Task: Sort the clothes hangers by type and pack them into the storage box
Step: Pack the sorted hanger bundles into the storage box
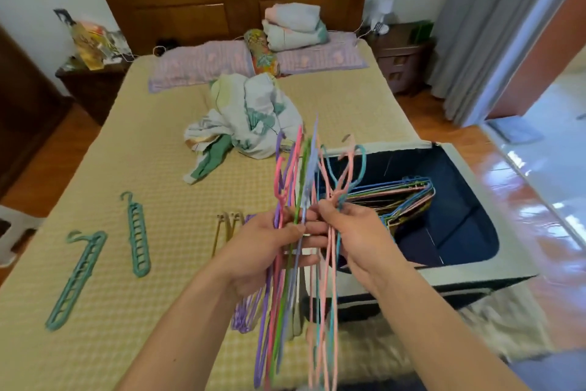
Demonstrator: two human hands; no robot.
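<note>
A bundle of thin coloured wire hangers (293,175) stands upright in front of me, pink, purple, green and blue. My left hand (269,241) grips one part of the bundle near its necks. My right hand (348,232) grips the pink and blue ones beside it. The storage box (475,168), dark blue inside with a pale rim, lies open at the bed's right edge, with a stack of wire hangers (409,190) in it. Two teal multi-hole hangers (138,236) (77,278) lie on the bed at the left. Tan hangers (226,225) and purple hangers (244,314) lie partly hidden behind my left arm.
A crumpled pile of clothes (250,118) lies mid-bed. Pillows (203,65) and folded bedding (295,26) sit by the wooden headboard. Nightstands (95,83) flank the bed. A white stool (12,232) stands at the left, curtains (482,26) at the right.
</note>
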